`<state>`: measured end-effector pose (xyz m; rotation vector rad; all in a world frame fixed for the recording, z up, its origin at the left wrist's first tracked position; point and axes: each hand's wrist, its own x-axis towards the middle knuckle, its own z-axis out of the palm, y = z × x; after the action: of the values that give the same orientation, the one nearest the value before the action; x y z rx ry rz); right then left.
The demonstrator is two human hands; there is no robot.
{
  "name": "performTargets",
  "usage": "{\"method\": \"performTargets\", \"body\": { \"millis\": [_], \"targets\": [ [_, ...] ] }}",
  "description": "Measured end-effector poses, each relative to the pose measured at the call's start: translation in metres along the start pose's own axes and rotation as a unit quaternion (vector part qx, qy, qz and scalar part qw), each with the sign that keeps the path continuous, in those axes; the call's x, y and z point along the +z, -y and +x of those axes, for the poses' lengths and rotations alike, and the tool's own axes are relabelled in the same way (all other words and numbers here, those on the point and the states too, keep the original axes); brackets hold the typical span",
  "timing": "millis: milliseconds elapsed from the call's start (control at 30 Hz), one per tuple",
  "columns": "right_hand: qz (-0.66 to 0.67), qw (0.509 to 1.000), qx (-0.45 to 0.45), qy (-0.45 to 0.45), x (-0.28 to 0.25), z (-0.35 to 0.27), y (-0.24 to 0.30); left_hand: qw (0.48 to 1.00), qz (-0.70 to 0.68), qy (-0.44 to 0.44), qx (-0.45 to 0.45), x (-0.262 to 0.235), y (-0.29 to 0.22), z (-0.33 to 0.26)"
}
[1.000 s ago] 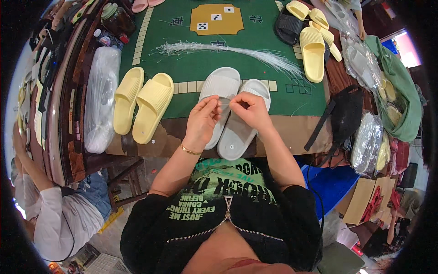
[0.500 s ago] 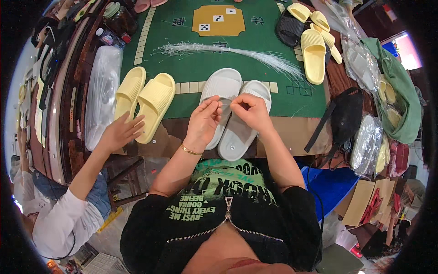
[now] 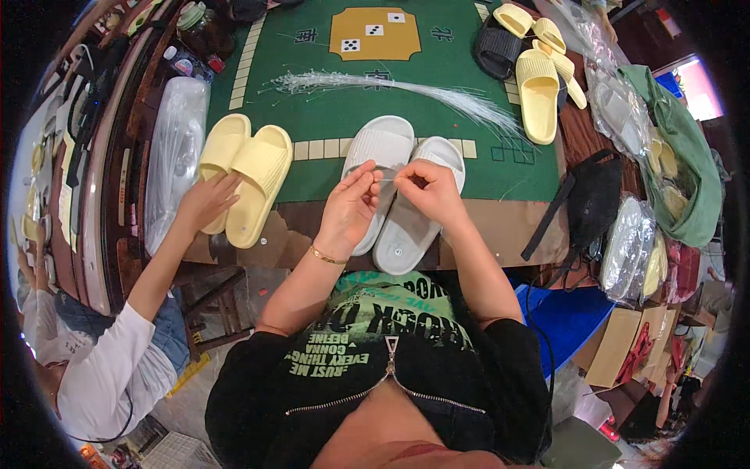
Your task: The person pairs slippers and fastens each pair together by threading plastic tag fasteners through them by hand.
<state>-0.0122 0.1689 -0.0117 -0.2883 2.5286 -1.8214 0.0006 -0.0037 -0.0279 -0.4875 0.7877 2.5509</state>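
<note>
A pair of grey slippers [image 3: 405, 241] lies at the near table edge, toes pointing away from me. Above them, my left hand [image 3: 353, 205] pinches one end of a thin clear plastic strand [image 3: 386, 180]. The other end is between the closed thumb and fingers of my right hand [image 3: 431, 191]. Beyond the slippers lies a loose bundle of similar clear strands [image 3: 336, 80], fanned out on the green tabletop [image 3: 328, 121]. Left of my hands, a co-worker's hand [image 3: 209, 200] rests on a pair of yellow slippers [image 3: 264, 184].
Further yellow slippers [image 3: 537, 98] and a black slipper [image 3: 495, 51] sit at the far right. Near the right edge are a black bag [image 3: 592, 191] and plastic-wrapped slippers [image 3: 625, 246]. A clear plastic-wrapped package [image 3: 176, 156] and a jar [image 3: 205, 33] stand on the left.
The co-worker's hand has come down onto the left yellow slipper, and the pair sits closer together. Pink slippers at the far edge have gone from view. My hands have barely moved.
</note>
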Motion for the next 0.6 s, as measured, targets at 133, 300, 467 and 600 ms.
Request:
{"method": "performTargets", "body": {
  "millis": [133,300,467,600],
  "targets": [
    [0.007,1.0,0.0,0.002,0.0,-0.001,-0.001,1.0,-0.001,0.003,0.003,0.0,0.002,0.001],
    [0.007,1.0,0.003,0.003,-0.003,0.0,0.005,1.0,-0.012,-0.001,0.005,0.0,0.006,0.003],
    [-0.043,0.999,-0.016,-0.009,-0.003,0.002,-0.008,0.998,-0.04,0.051,0.019,0.003,0.012,0.011],
    [-0.042,0.995,-0.093,-0.016,0.014,0.012,-0.012,0.998,-0.031,0.048,0.036,-0.019,0.005,0.01]
  ]
}}
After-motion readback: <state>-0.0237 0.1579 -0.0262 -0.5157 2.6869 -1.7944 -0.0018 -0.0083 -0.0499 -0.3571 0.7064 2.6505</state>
